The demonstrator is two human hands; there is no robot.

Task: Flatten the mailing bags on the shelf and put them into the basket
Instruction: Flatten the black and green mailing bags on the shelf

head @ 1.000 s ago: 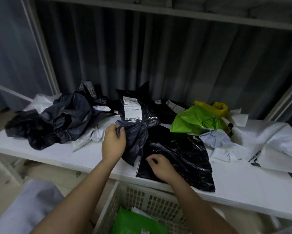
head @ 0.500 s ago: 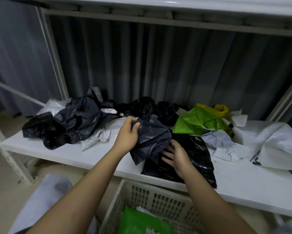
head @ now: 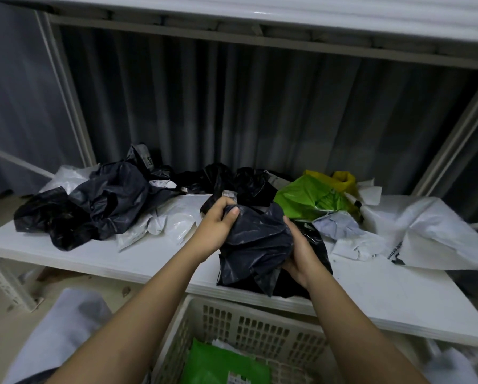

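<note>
Crumpled dark bag (head: 256,242) gripped by left hand (head: 218,225) and right hand (head: 298,250), above the basket (head: 260,328).

Flattened green bag (head: 221,364) already inside; perhaps a dozen left crumpled on the shelf (head: 160,253) behind the basket.

1. Hands: 2, left hand (head: 218,225) & right hand (head: 298,253), both on 1 dark crumpled bag (head: 256,245).
2. Baskets: 1, white basket (head: 260,328) below shelf (head: 149,256).
3. Green bags: 2, 1 green bag on shelf (head: 310,200), 1 green bag in basket (head: 221,367).
4. Yellow bags: 1, yellow bag (head: 340,180).
5. Flat black bags: 1, flat black bag (head: 319,245) under the held one.
6. Black/dark heap, left: dark bag pile (head: 94,200), approx 3+, can't separate.
7. White/grey bags: at least 4, exact no. unclear.
</note>
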